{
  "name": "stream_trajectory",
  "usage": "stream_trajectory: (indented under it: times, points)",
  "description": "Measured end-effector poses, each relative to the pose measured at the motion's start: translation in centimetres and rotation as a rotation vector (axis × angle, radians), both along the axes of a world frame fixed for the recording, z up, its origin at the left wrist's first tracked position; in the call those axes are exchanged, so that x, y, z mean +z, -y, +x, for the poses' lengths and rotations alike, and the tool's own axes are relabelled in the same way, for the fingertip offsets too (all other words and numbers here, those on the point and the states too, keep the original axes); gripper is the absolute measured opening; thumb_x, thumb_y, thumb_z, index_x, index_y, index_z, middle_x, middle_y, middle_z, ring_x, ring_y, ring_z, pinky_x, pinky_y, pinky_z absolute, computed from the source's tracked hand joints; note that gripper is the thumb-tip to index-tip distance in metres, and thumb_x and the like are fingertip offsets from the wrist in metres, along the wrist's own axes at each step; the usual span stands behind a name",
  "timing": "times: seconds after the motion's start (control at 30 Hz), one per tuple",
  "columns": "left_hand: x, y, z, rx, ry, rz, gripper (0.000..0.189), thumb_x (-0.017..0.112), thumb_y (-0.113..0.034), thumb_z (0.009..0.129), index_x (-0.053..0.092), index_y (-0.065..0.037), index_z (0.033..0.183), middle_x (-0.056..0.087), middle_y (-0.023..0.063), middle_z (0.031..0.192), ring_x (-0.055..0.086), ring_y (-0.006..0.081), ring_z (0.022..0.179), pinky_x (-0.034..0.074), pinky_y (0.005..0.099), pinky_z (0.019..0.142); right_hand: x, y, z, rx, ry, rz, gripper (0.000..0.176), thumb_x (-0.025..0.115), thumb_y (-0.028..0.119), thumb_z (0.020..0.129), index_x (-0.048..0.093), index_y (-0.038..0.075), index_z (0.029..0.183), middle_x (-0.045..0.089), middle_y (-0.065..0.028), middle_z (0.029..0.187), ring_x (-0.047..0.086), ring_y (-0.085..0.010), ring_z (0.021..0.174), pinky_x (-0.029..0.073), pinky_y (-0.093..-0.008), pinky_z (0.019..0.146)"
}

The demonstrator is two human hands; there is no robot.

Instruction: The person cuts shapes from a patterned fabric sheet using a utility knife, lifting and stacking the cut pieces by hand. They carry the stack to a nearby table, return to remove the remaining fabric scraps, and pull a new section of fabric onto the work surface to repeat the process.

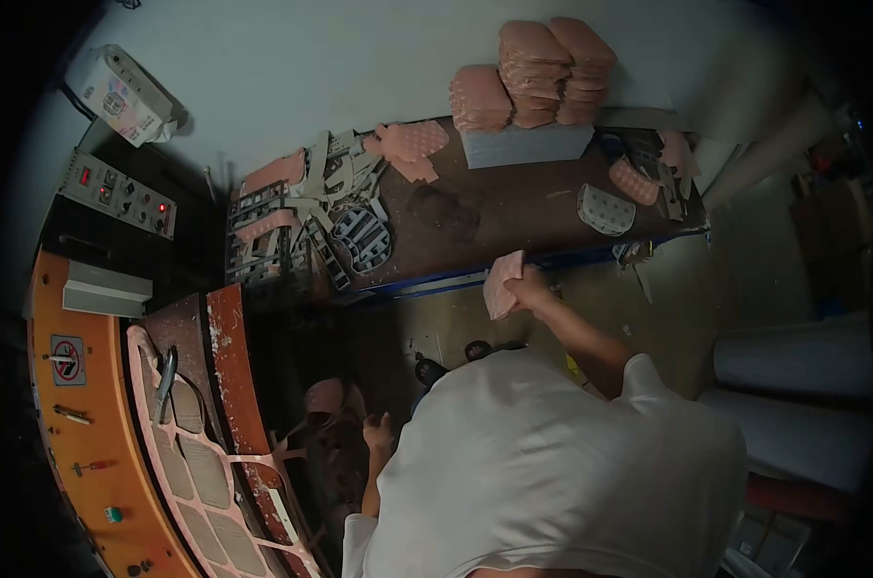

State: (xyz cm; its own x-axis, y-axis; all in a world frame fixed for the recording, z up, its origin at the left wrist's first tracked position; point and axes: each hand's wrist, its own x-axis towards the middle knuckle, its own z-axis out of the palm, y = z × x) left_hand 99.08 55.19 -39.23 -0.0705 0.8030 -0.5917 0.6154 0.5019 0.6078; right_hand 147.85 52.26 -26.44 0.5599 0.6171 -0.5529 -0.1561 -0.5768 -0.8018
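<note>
My right hand (525, 291) is closed on a small stack of pink pieces (501, 286), held in front of the brown table's near edge. Lower and to the left, my left hand (378, 433) has its fingers apart and nothing visible in it. It is near a dim pink piece (324, 396) and thin pink strips. A pink sheet with cut outlines (205, 469) lies on the machine bed at the left, with a dark curved handle (166, 385) on it.
Tall pink stacks (533, 72) stand at the back of the brown table (427, 236), beside a pale block (526, 145). Cutting frames and scraps (359, 236) crowd its left side. A control panel (120, 193) is farther left. White rolls (793, 361) lie at the right.
</note>
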Motion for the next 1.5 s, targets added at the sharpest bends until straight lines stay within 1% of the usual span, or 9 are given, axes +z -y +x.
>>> stream_trajectory:
  times: [0.17, 0.37, 0.5, 0.63, 0.73, 0.83, 0.97, 1.23, 1.5]
  points:
    - [-6.7, 1.0, -6.2, 0.002, -0.017, 0.035, 0.05, 0.075, -0.024, 0.086, 0.057, 0.008, 0.121, 0.069, 0.02, 0.108, 0.067, 0.0286, 0.099, 0.052, 0.0378, 0.087, -2.3, -2.3, 1.5, -0.247, -0.213, 0.048, 0.045, 0.062, 0.016, 0.086, 0.053, -0.001, 0.127, 0.066, -0.0186, 0.11, 0.07, -0.0336, 0.094, 0.061, -0.0446, 0.071]
    - [-9.7, -0.5, -7.9, 0.024, -0.072, 0.075, 0.051, 0.074, -0.025, 0.087, 0.057, 0.007, 0.123, 0.069, 0.0185, 0.107, 0.067, 0.0276, 0.095, 0.053, 0.0372, 0.083, 0.3, -12.3, 8.3, -0.283, -0.311, 0.306, 0.038, 0.064, 0.016, 0.088, 0.053, -0.001, 0.121, 0.064, -0.0171, 0.103, 0.069, -0.0311, 0.086, 0.062, -0.0437, 0.065]
    - [-7.6, -2.1, -7.3, 0.107, 0.993, 0.221, 0.047, 0.074, -0.024, 0.088, 0.057, 0.004, 0.123, 0.068, 0.0134, 0.103, 0.065, 0.0229, 0.088, 0.053, 0.0354, 0.078, 8.3, -22.7, 15.8, -0.239, -0.214, 0.563, 0.033, 0.063, 0.015, 0.091, 0.056, 0.003, 0.121, 0.064, -0.013, 0.108, 0.067, -0.0272, 0.092, 0.061, -0.0413, 0.071]
    - [-5.7, -3.5, -1.5, 0.157, 1.107, 0.338, 0.042, 0.071, -0.021, 0.092, 0.057, 0.004, 0.123, 0.068, 0.0113, 0.103, 0.064, 0.0216, 0.09, 0.052, 0.0342, 0.078, 13.8, -29.3, 20.7, -0.373, -0.166, 0.963, 0.036, 0.065, 0.015, 0.093, 0.056, 0.003, 0.126, 0.062, -0.0097, 0.119, 0.063, -0.0246, 0.109, 0.057, -0.0411, 0.085]
    - [-5.4, -4.0, 2.4, 0.158, 0.757, 0.309, 0.039, 0.069, -0.019, 0.093, 0.058, 0.005, 0.122, 0.069, 0.0141, 0.107, 0.065, 0.0234, 0.097, 0.051, 0.0349, 0.084, 10.6, -33.0, 25.9, -0.455, -0.174, 1.075, 0.048, 0.068, 0.018, 0.092, 0.05, 0.005, 0.135, 0.059, -0.0099, 0.126, 0.061, -0.0255, 0.112, 0.054, -0.0441, 0.092]
    - [0.8, -5.2, 7.6, 0.106, -0.033, -0.059, 0.038, 0.07, -0.02, 0.092, 0.06, 0.005, 0.118, 0.07, 0.0162, 0.106, 0.066, 0.0225, 0.098, 0.051, 0.0342, 0.084, -2.9, -37.1, 31.2, -0.687, -0.38, 0.927, 0.054, 0.063, 0.014, 0.094, 0.04, 0.005, 0.142, 0.049, -0.0129, 0.135, 0.055, -0.0312, 0.119, 0.059, -0.0508, 0.086]
    - [2.8, -6.9, 11.1, 0.1, 0.038, -0.048, 0.037, 0.071, -0.022, 0.091, 0.063, 0.004, 0.115, 0.071, 0.0152, 0.103, 0.067, 0.0208, 0.093, 0.051, 0.0331, 0.083, -12.2, -38.0, 34.0, -0.756, -0.466, 0.848, 0.061, 0.063, 0.012, 0.094, 0.031, 0.008, 0.146, 0.04, -0.0132, 0.143, 0.052, -0.0341, 0.122, 0.058, -0.0566, 0.086]
    - [2.6, -10.9, 15.3, 0.065, -0.023, -0.037, 0.038, 0.07, -0.024, 0.092, 0.064, 0.003, 0.116, 0.071, 0.0139, 0.1, 0.066, 0.0181, 0.089, 0.052, 0.0319, 0.078, -9.1, -40.8, 33.4, -1.071, -0.28, 0.747, 0.06, 0.06, 0.022, 0.097, 0.028, 0.013, 0.146, 0.044, -0.0129, 0.139, 0.055, -0.0319, 0.119, 0.063, -0.0511, 0.075]
    - [5.2, -14.1, 19.7, 0.07, 0.027, 0.024, 0.036, 0.069, -0.024, 0.094, 0.063, 0.004, 0.117, 0.07, 0.0119, 0.098, 0.063, 0.0172, 0.084, 0.051, 0.0314, 0.076, -6.9, -35.6, 34.7, -0.613, -0.455, 0.452, 0.05, 0.061, 0.034, 0.094, 0.044, 0.012, 0.136, 0.055, -0.0171, 0.127, 0.059, -0.0329, 0.11, 0.061, -0.0451, 0.075]
